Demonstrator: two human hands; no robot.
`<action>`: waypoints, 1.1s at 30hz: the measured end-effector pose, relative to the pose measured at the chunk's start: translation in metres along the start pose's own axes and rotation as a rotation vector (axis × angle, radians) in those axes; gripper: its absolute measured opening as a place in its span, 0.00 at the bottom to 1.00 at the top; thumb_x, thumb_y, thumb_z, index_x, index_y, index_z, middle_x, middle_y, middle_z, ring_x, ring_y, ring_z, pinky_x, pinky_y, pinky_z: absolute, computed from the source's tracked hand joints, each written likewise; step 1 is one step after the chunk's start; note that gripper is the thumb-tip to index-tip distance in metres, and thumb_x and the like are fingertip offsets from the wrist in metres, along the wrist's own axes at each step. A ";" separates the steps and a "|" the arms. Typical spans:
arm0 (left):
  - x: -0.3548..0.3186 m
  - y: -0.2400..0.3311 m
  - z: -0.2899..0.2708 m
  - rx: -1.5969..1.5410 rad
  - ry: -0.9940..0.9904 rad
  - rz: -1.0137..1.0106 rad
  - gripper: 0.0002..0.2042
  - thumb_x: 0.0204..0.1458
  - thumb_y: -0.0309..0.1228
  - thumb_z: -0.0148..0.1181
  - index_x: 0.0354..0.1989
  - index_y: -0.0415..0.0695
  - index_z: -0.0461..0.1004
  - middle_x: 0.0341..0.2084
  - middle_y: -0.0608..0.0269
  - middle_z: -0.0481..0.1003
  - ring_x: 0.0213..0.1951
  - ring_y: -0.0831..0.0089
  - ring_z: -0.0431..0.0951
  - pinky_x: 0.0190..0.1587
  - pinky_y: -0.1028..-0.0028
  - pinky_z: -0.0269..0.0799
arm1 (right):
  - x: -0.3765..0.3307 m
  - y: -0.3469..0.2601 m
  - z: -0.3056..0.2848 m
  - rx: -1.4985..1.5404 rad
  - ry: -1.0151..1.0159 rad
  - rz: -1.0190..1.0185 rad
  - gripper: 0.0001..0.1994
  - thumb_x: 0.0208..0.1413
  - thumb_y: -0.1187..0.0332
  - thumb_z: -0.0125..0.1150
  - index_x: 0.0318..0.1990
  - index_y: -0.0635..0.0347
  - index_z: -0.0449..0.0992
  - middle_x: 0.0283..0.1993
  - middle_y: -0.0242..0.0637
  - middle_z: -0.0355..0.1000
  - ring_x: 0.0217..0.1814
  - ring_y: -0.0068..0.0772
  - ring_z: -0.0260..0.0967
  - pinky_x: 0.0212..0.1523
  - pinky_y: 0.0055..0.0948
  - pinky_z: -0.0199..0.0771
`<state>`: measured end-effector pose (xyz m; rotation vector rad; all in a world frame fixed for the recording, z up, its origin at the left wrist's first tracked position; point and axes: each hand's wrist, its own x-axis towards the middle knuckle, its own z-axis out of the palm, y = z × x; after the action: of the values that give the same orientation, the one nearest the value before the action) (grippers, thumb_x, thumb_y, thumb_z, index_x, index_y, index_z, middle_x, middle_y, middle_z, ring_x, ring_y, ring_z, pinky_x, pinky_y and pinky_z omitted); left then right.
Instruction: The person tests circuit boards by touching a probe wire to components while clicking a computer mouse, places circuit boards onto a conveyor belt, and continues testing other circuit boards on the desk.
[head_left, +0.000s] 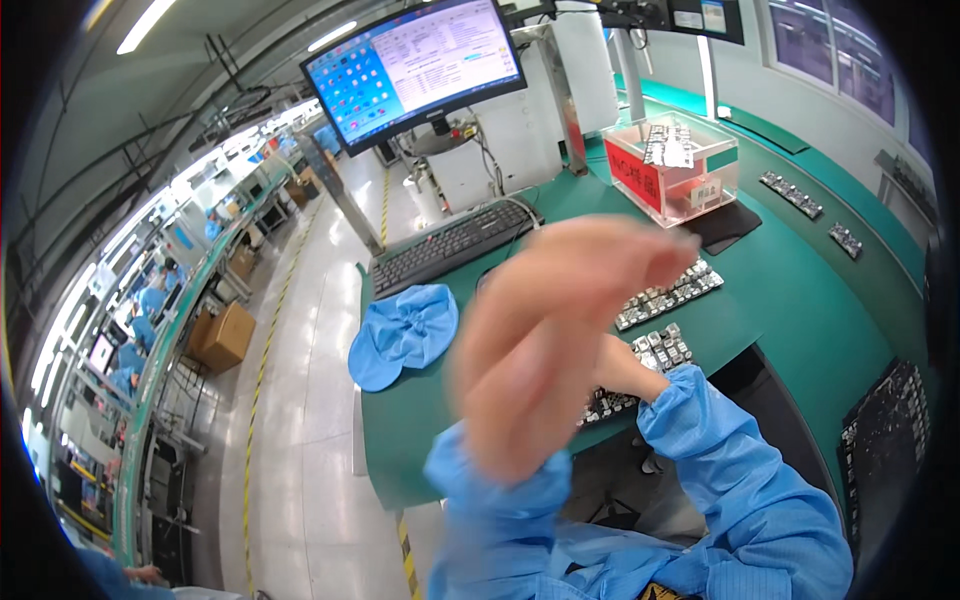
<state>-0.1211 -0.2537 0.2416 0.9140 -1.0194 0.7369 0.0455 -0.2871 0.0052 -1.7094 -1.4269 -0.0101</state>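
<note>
My left hand (545, 345) is raised close to the camera, blurred, with its fingers stretched out flat and nothing seen in it. It comes out of a blue sleeve (490, 500). My right hand (622, 372) is mostly hidden behind it and rests by a tray of small metal parts (662, 350) on the green table (790, 300). A second such tray (672, 294) lies just beyond, and a third (608, 405) sits under the right wrist. Whether the right hand holds anything is hidden.
A blue cloth cap (405, 335) lies at the table's left, behind it a black keyboard (450, 245) and a monitor (415, 65). A clear box with a red side (672, 165) stands at the back. More part trays (790, 192) lie right; a black tray (885, 420) sits near the edge.
</note>
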 end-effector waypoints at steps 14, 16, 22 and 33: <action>-0.061 0.115 -0.023 0.916 -0.058 0.564 0.22 0.62 0.39 0.55 0.63 0.82 0.66 0.56 0.87 0.65 0.59 0.69 0.59 0.59 0.58 0.56 | 0.001 -0.023 -0.011 -0.072 -0.168 0.106 0.08 0.49 0.63 0.72 0.32 0.54 0.81 0.32 0.30 0.72 0.40 0.34 0.68 0.43 0.32 0.70; -0.061 0.121 -0.029 0.953 0.048 0.567 0.22 0.61 0.41 0.56 0.62 0.83 0.67 0.57 0.92 0.65 0.59 0.73 0.59 0.58 0.62 0.56 | 0.003 -0.024 -0.010 -0.050 -0.183 0.125 0.07 0.50 0.62 0.71 0.32 0.53 0.81 0.32 0.29 0.71 0.40 0.34 0.67 0.42 0.33 0.69; -0.058 0.133 -0.037 0.928 0.158 0.578 0.22 0.61 0.40 0.57 0.62 0.83 0.67 0.57 0.92 0.65 0.59 0.73 0.59 0.58 0.63 0.56 | 0.009 -0.029 -0.011 -0.032 -0.192 0.086 0.07 0.51 0.64 0.70 0.32 0.55 0.80 0.34 0.29 0.72 0.41 0.34 0.68 0.43 0.32 0.69; -0.051 0.127 -0.037 0.937 0.169 0.582 0.22 0.61 0.40 0.57 0.62 0.82 0.67 0.57 0.92 0.65 0.58 0.75 0.60 0.57 0.64 0.56 | 0.002 -0.029 -0.012 -0.025 -0.201 0.115 0.07 0.50 0.65 0.71 0.33 0.56 0.80 0.34 0.31 0.72 0.42 0.35 0.68 0.43 0.32 0.69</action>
<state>-0.2337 -0.1698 0.2211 1.3180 -0.7690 1.8411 0.0294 -0.2944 0.0312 -1.8529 -1.4747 0.2128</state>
